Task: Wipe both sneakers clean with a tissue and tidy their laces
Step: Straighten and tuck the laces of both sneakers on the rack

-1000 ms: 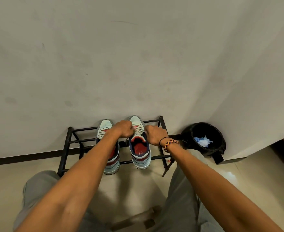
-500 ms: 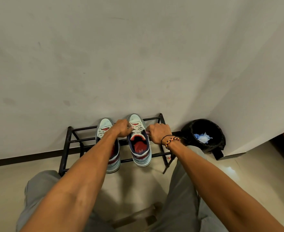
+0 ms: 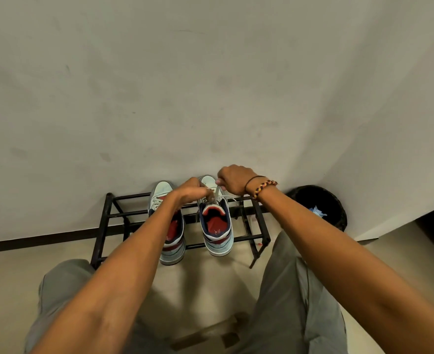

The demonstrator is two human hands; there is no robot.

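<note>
Two pale blue sneakers with red insoles and navy collars stand side by side on a low black metal rack, toes to the wall. My left forearm partly covers the left sneaker. Over the laced part of the right sneaker, my left hand pinches the white lace. My right hand, with a braided bracelet at the wrist, grips a strand of the lace and holds it lifted above the shoe's toe. No tissue is in either hand.
A black waste bin with crumpled blue-white tissue inside stands in the corner right of the rack. The wall rises directly behind the rack. My knees in grey trousers flank a wooden stool edge on the beige floor.
My right hand has risen from the shoe's right side to above its toe, drawing a lace strand upward. My left hand stays at the laces, shifted slightly right.
</note>
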